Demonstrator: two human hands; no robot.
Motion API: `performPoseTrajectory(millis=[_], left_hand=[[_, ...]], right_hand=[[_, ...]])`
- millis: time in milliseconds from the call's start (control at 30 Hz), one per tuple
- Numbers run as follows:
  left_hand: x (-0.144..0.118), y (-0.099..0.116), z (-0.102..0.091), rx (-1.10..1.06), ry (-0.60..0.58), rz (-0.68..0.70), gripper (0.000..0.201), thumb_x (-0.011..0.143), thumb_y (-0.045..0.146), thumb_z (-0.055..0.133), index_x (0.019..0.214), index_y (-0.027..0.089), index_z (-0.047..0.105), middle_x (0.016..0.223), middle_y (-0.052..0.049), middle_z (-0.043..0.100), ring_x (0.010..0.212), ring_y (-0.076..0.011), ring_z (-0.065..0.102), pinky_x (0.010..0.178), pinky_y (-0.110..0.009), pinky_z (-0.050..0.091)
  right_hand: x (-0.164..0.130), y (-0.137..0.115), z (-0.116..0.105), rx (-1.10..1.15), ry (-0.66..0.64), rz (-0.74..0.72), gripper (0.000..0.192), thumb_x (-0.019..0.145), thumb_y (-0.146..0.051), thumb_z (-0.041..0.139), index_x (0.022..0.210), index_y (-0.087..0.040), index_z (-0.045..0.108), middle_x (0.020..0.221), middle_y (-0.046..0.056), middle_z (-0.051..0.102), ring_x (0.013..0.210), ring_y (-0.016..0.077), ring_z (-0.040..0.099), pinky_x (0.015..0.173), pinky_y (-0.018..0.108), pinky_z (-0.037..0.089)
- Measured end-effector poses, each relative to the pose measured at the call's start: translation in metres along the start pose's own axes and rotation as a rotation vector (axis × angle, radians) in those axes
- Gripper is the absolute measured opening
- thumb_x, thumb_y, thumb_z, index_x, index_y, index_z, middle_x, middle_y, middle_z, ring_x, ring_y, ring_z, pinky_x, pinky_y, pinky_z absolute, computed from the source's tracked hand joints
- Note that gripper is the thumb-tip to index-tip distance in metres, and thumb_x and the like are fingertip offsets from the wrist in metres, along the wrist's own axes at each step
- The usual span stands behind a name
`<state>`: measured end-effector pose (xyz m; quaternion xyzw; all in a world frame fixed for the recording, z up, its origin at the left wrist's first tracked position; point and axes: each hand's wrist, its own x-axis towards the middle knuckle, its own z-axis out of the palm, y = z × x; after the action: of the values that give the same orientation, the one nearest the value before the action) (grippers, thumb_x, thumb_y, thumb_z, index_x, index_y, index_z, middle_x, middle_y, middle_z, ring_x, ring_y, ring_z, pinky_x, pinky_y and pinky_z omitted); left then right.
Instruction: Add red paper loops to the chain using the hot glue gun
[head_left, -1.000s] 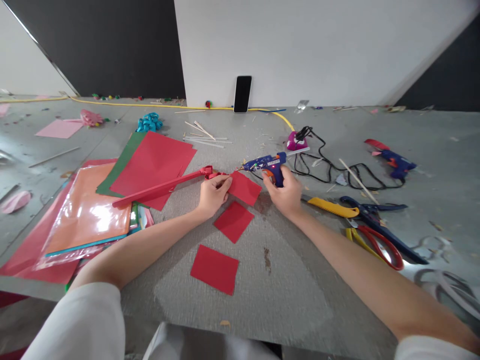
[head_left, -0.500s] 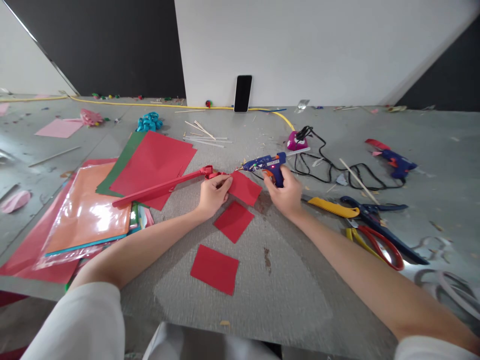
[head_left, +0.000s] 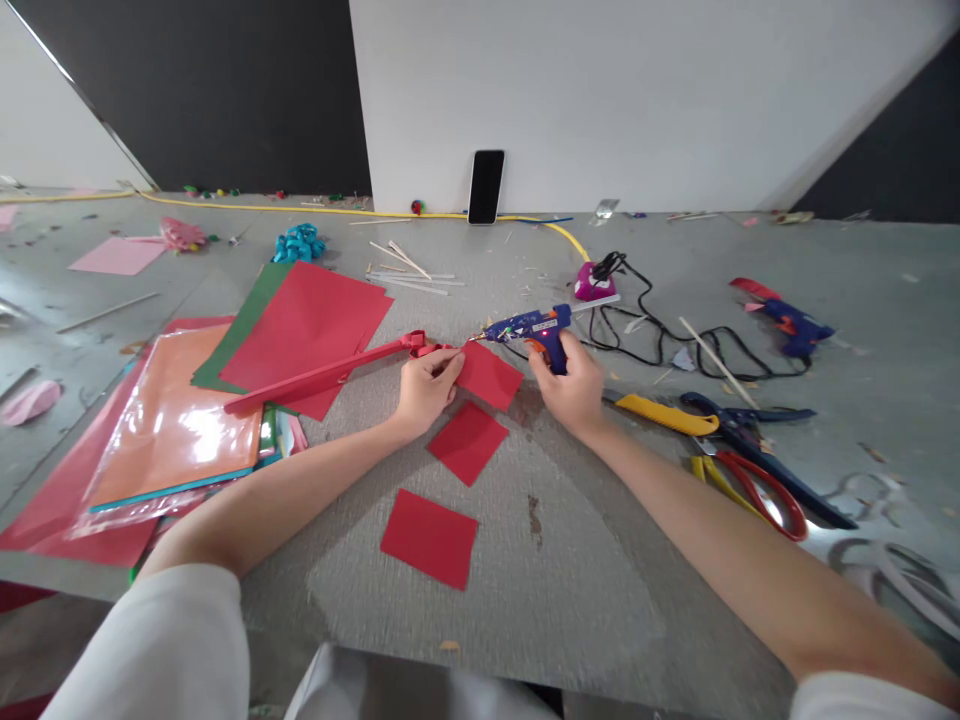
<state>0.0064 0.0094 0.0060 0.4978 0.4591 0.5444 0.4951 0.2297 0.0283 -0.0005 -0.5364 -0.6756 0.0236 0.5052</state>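
My right hand grips a blue glue gun with its fingers at the orange trigger. The gun's nozzle points left, at the upper edge of a red paper piece. My left hand pinches that paper's left end between thumb and fingers. Just beyond the left fingers lies a red paper-wrapped stick, with a folded red end partly hidden by the hand. Two more cut pieces, a red paper square and a red paper rectangle, lie flat on the table nearer to me.
Red sheets and a plastic packet of coloured paper lie left. At right are a yellow cutter, red-handled scissors, a second glue gun and black cable. A phone leans on the wall behind.
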Motion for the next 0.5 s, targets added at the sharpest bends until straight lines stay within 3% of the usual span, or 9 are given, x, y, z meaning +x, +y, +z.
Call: performPoseTrajectory(millis=[500], left_hand=[[0.0005, 0.0003, -0.0006, -0.009, 0.018, 0.032, 0.04, 0.09, 0.052, 0.071, 0.094, 0.013, 0.075, 0.053, 0.007, 0.047, 0.036, -0.0049, 0.042, 0.035, -0.018, 0.027]], right_hand=[[0.0005, -0.0032, -0.002, -0.016, -0.005, 0.007, 0.028, 0.096, -0.048, 0.063, 0.094, -0.02, 0.065, 0.071, 0.003, 0.064, 0.065, 0.0193, 0.06, 0.068, 0.034, 0.052]])
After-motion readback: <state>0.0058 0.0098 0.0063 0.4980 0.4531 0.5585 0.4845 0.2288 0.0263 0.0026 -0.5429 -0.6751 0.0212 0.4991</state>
